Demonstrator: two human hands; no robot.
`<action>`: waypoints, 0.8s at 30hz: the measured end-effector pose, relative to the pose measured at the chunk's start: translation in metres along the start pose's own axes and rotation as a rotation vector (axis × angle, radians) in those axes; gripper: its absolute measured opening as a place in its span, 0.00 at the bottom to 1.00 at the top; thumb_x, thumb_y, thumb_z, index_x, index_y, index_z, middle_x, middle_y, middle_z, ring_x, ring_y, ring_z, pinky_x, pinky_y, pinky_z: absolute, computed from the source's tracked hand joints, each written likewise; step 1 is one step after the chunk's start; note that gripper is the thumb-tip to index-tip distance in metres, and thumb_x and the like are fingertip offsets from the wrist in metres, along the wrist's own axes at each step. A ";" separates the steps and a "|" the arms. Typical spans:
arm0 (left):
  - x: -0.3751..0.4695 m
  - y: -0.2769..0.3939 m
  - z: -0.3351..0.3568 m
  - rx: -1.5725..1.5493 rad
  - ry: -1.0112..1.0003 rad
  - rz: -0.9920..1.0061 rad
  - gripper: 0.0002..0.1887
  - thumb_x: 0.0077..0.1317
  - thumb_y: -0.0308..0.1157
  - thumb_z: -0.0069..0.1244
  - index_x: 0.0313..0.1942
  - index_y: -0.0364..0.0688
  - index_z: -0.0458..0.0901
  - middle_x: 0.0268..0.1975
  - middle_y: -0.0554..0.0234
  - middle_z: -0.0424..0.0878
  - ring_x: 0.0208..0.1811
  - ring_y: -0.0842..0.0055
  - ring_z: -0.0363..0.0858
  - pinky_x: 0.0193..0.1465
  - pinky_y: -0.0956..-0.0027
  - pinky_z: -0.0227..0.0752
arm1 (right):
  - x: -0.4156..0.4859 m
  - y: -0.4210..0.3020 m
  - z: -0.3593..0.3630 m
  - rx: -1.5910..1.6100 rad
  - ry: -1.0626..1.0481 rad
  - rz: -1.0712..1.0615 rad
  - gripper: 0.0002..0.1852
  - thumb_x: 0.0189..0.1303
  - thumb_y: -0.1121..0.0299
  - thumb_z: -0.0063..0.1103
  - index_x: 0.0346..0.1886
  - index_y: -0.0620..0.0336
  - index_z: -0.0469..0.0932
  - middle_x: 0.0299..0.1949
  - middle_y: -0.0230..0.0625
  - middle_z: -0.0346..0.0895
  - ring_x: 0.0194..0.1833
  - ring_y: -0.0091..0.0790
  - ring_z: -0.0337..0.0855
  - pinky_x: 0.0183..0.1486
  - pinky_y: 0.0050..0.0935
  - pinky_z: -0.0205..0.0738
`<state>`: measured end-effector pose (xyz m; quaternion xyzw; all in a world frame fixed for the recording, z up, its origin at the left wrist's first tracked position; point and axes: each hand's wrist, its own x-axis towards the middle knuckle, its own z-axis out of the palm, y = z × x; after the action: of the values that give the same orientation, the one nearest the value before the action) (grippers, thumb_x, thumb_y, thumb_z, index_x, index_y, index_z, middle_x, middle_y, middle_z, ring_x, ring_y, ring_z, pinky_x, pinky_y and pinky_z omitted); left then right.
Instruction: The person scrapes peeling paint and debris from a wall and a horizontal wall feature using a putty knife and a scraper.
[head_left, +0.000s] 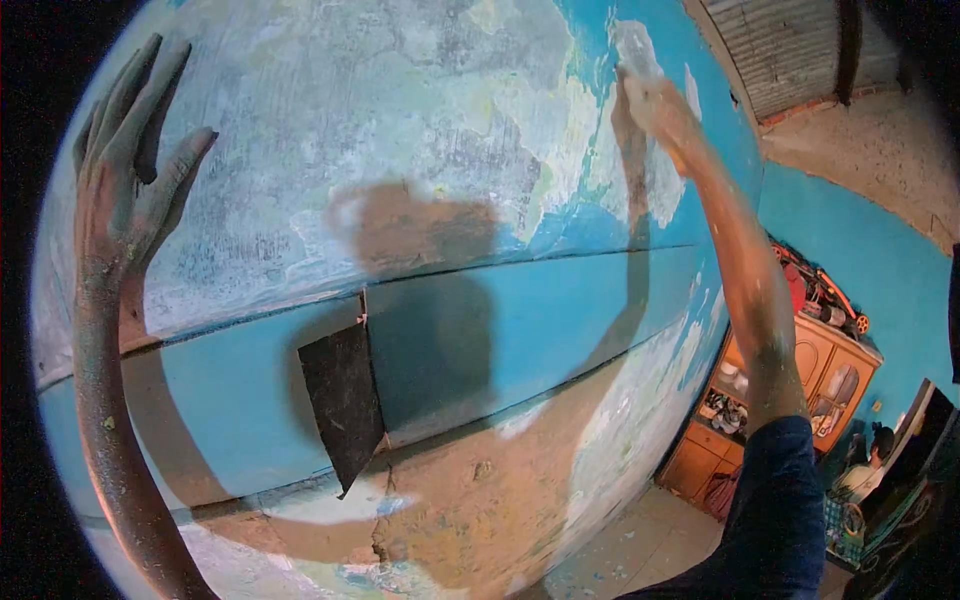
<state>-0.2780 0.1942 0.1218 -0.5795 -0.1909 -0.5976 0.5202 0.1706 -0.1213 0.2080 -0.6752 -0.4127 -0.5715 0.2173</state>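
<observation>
My left hand (124, 157) is at the far left, fingers spread and pointing up, resting on or close to a wall (390, 97) whose blue paint has peeled to a pale, patchy layer. Nothing is in it, and dust coats the hand and forearm. At the upper right, my right hand (654, 105) is blurred against a bare patch (637, 45) among the blue paint. Its fingers look bent together; whether a small tool sits in them I cannot tell. My shadow falls on the wall between both arms.
A smooth blue band (562, 307) crosses the wall, with a dark hanging flap (341, 409) on it. Brown bare plaster (480, 495) lies below. Right of me stand a wooden cabinet (806, 360) with things on top and a person (862, 476). Paint flakes dot the tiled floor (622, 536).
</observation>
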 end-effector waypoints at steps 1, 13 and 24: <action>0.000 0.001 0.000 -0.015 0.006 -0.006 0.34 0.64 0.45 0.56 0.71 0.54 0.66 0.74 0.58 0.62 0.74 0.58 0.59 0.75 0.55 0.54 | -0.001 0.007 -0.001 -0.052 0.017 -0.080 0.24 0.71 0.54 0.43 0.42 0.70 0.78 0.32 0.59 0.79 0.30 0.54 0.80 0.35 0.44 0.73; 0.002 0.000 0.009 -0.012 0.006 -0.017 0.35 0.63 0.45 0.56 0.70 0.54 0.67 0.74 0.57 0.62 0.74 0.57 0.59 0.76 0.55 0.54 | 0.010 0.008 -0.007 -0.129 0.020 -0.056 0.22 0.70 0.57 0.43 0.39 0.68 0.79 0.34 0.62 0.77 0.36 0.57 0.82 0.38 0.47 0.72; 0.005 0.005 -0.002 -0.006 0.001 -0.029 0.34 0.64 0.46 0.55 0.70 0.53 0.67 0.74 0.57 0.62 0.74 0.57 0.60 0.75 0.54 0.55 | -0.004 0.025 0.010 0.041 0.162 -0.172 0.22 0.71 0.57 0.39 0.53 0.63 0.77 0.35 0.65 0.75 0.32 0.58 0.79 0.37 0.50 0.70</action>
<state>-0.2744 0.1884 0.1239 -0.5778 -0.1970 -0.6059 0.5100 0.1964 -0.1291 0.2067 -0.5843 -0.4619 -0.6320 0.2140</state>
